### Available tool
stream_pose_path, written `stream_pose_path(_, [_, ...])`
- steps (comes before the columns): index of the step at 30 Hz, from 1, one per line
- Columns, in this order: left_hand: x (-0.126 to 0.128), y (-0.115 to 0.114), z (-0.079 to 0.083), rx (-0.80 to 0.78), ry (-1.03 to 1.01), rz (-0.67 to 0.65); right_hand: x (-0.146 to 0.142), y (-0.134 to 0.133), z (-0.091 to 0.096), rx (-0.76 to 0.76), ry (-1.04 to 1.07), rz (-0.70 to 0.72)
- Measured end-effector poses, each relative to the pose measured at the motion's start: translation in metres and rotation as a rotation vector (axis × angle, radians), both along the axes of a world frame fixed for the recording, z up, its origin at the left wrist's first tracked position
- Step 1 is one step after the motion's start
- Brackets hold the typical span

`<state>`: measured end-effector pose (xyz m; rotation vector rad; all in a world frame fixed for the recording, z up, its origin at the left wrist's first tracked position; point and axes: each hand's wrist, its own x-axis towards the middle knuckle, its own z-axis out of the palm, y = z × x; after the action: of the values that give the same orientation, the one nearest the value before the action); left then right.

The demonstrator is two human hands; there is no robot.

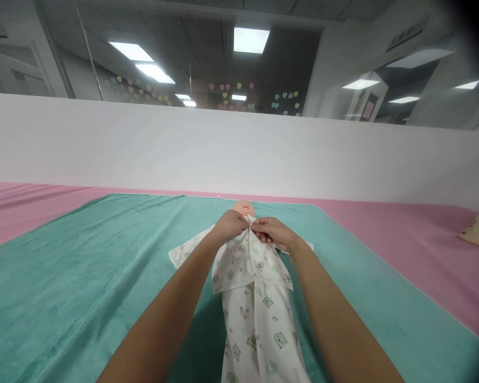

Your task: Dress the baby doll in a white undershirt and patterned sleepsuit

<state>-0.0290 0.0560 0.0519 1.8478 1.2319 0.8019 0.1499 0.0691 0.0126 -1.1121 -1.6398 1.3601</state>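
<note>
A baby doll (244, 207) lies on its back, its head away from me. It wears a white printed baby shirt (239, 260) over matching long pants (259, 335) with small animal pictures. At the neck, my left hand (233, 224) pinches one side of the shirt's front opening. Close beside it, my right hand (273, 232) pinches the other side, with its fingers bent. Both hands meet just below the doll's chin. The fastener between the fingertips is too small to make out. One sleeve spreads out to the left; the other is partly behind my right wrist.
Beneath the doll is a teal blanket (83, 276), laid over a pink sheet (414, 239). A white wall (207, 149) rises behind, with a large window (207, 58) above it. At the far right edge lies a cream-coloured item (478, 231), partly cut off.
</note>
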Motion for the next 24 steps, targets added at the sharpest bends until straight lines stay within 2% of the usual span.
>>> stream_pose_path(5, [0.002,0.006,-0.005,0.047,0.019,0.004,-0.001,0.0,0.001,-0.002,-0.018,-0.005])
stream_pose_path(10, [0.007,0.009,-0.008,0.087,0.082,0.074,-0.003,0.001,0.001,0.004,-0.022,-0.004])
stream_pose_path(20, [0.002,-0.004,0.004,-0.072,-0.055,0.079,-0.002,0.006,-0.004,-0.028,0.01,-0.038])
stream_pose_path(24, [0.002,-0.006,0.006,-0.088,-0.069,0.091,-0.003,0.005,-0.003,-0.018,0.006,-0.041])
